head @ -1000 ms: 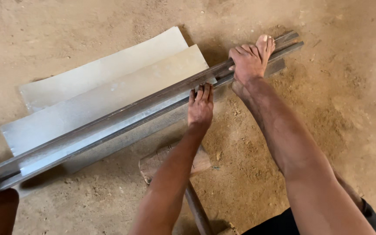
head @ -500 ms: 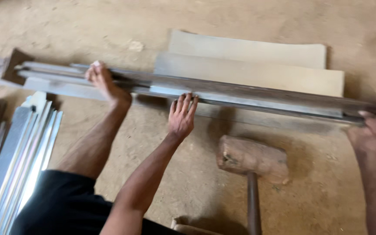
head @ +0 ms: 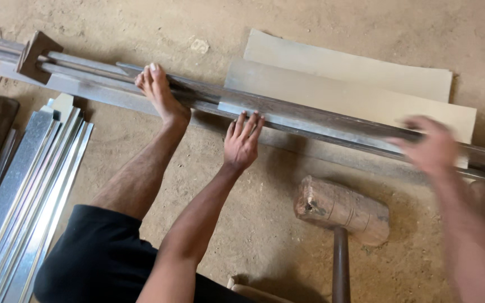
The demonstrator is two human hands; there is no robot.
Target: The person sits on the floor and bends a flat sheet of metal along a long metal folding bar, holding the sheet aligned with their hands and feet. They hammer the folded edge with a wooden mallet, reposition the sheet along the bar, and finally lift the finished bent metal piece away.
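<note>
A long metal bar (head: 321,120) lies on the sandy floor (head: 113,22), on top of a flat metal sheet (head: 360,95). The left hand (head: 242,140) lies flat and open, its fingers touching the bar's near side. The right hand (head: 430,147) is blurred by the bar; I cannot tell its grip. A bare foot (head: 158,92) presses on the bar. A wooden mallet (head: 341,210) lies near.

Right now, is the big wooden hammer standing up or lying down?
Lying down. The wooden mallet rests on its side on the sandy floor, head flat and handle pointing toward the camera. Neither hand touches it.
</note>
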